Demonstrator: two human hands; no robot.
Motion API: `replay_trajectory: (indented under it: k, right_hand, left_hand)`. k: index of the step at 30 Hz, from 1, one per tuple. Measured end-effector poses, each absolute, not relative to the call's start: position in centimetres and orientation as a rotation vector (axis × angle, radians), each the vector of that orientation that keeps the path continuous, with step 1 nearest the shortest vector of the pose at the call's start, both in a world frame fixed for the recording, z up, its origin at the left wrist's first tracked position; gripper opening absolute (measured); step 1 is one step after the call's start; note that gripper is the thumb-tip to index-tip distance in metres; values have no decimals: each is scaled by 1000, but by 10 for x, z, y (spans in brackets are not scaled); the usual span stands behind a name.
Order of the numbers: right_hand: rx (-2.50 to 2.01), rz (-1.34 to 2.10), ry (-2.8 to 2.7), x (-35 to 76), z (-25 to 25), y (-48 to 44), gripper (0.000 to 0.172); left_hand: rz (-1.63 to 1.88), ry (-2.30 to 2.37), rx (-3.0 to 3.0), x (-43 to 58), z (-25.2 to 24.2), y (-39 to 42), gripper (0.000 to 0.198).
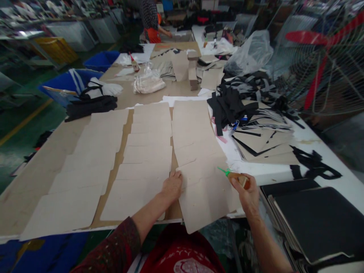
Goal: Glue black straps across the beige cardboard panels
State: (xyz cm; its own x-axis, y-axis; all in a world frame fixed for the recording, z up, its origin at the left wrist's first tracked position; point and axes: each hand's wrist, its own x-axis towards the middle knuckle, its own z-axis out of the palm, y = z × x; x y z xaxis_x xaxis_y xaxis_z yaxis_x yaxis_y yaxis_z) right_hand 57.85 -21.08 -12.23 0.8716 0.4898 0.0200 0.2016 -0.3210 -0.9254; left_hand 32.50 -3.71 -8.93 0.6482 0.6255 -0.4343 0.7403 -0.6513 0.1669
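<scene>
Three rows of overlapping beige card panels (148,151) cover the table in front of me. My left hand (171,187) rests fingers-down and spread on the left edge of the nearest panel (204,197) of the right-hand row. My right hand (247,189) is closed round a small amber glue bottle (237,177) with a green nozzle, its tip just over the same panel's right side.
A stack of black-edged card pieces (261,142) and a heap of black strips (233,102) lie at the right. Black sheets (315,220) are piled at the near right corner. A caged red fan (321,57) stands beyond. Another person (152,22) works at the far end. Blue bins (65,83) sit left.
</scene>
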Motion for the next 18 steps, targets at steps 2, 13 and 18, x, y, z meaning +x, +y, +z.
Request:
replay_trajectory:
  k: [2, 13, 18]
  right_hand:
    - [-1974, 328, -509, 575, -117, -207, 54]
    - [-2043, 273, -742, 589, -121, -192, 52]
    - [-2115, 230, -818, 595, -115, -193, 49]
  left_hand:
    - [-505, 1087, 2545, 326, -90, -38, 50]
    - [-534, 1093, 2544, 325, -91, -39, 51]
    - [-544, 1090, 2541, 325, -91, -39, 52]
